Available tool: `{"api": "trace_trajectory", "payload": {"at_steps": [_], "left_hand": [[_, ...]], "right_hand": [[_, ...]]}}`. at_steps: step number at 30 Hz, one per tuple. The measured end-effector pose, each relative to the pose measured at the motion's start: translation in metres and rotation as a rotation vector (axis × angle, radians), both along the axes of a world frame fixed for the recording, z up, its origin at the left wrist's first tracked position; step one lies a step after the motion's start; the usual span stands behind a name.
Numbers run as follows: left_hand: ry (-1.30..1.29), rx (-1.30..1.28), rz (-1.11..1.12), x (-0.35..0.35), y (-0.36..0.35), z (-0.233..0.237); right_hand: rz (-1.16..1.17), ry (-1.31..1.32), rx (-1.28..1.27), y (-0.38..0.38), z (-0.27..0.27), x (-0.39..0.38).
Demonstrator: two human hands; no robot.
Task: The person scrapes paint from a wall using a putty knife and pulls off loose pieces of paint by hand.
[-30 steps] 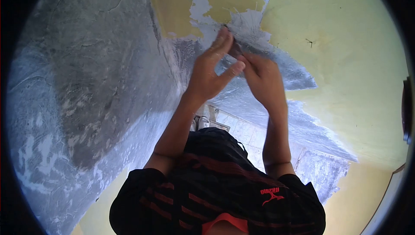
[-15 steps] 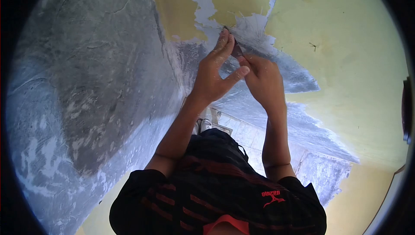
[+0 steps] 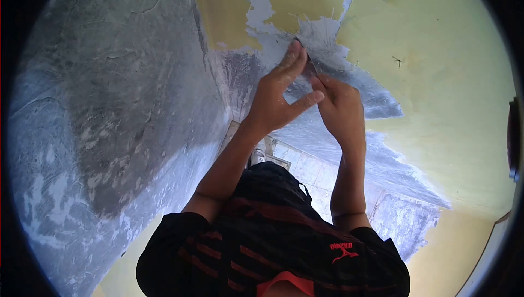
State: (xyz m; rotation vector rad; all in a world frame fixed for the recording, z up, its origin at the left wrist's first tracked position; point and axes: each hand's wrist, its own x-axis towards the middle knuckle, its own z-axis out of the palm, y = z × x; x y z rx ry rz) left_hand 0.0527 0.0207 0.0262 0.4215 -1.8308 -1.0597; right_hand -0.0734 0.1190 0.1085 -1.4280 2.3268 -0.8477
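Observation:
My right hand [image 3: 342, 106] is closed round the near end of a scraper [image 3: 311, 66], a thin, flat, dark tool whose grip is hidden in the fingers. The outstretched fingers of my left hand [image 3: 277, 94] lie against the scraper's far end, with the thumb spread away toward my right hand. White dust marks the fingertips. Behind the tool, the wall [image 3: 363, 87] shows a bare grey patch with ragged whitish edges, bordered by yellow paint [image 3: 426, 106]. The blade's tip meets the upper part of that patch.
On the left, a rough grey wall [image 3: 131, 78] meets the painted one at a corner. A small dark mark [image 3: 398, 61] shows on the yellow paint. A dark object [image 3: 513, 138] sits at the far right. Below are pale floor tiles [image 3: 311, 168] and a shoe [image 3: 257, 157].
Both hands and the scraper have shifted slightly right and down along the wall. The left fingers stay against the blade, and the right hand keeps its grip.

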Motion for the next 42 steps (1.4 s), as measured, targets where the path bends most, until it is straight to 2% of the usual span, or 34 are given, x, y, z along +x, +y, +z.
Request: {"api": "trace_trajectory", "payload": {"at_steps": [2, 5, 9, 13, 15, 18, 21, 24, 27, 31, 33, 36, 38, 40, 42], "left_hand": [[0.022, 0.016, 0.031, -0.001, 0.0, -0.001], [-0.037, 0.074, 0.002, 0.007, -0.005, -0.001], [-0.027, 0.036, 0.045, -0.001, 0.007, 0.003], [0.036, 0.063, 0.071, 0.004, -0.007, -0.004], [-0.007, 0.066, -0.038, 0.007, -0.005, -0.002], [0.02, 0.016, 0.012, 0.0, 0.001, -0.005], [0.044, 0.044, 0.08, 0.005, -0.008, -0.007], [0.019, 0.091, 0.009, 0.006, -0.006, -0.002], [0.036, 0.044, 0.08, 0.001, 0.004, 0.001], [0.029, 0.026, 0.12, 0.01, -0.013, -0.007], [0.005, 0.039, -0.028, 0.011, -0.012, -0.007], [-0.011, 0.02, 0.029, 0.009, -0.006, -0.003], [0.02, 0.043, 0.046, 0.013, -0.015, -0.004], [0.053, 0.063, 0.067, 0.014, -0.017, -0.005], [0.005, 0.081, -0.024, 0.019, -0.018, -0.003]], "right_hand": [[0.089, 0.079, -0.111, -0.01, -0.011, -0.001], [0.114, 0.045, -0.201, -0.001, -0.013, -0.001], [0.074, -0.028, -0.058, -0.004, -0.009, -0.004], [0.095, 0.053, -0.174, -0.009, -0.018, 0.005], [0.087, 0.054, -0.188, -0.003, -0.015, 0.007], [0.061, 0.009, -0.118, -0.004, -0.013, -0.002], [0.132, 0.095, -0.233, -0.014, -0.016, 0.002], [0.127, 0.063, -0.171, -0.011, -0.007, 0.003], [0.137, 0.067, -0.119, -0.013, -0.013, -0.003], [0.132, 0.096, -0.216, -0.017, -0.02, 0.006], [0.122, 0.063, -0.219, -0.01, -0.016, 0.007], [0.057, -0.011, -0.096, -0.013, -0.016, 0.004], [0.128, 0.117, -0.261, -0.027, -0.023, 0.006], [0.122, 0.084, -0.244, -0.021, -0.018, 0.009], [0.118, 0.043, -0.233, -0.017, -0.014, 0.013]]}}
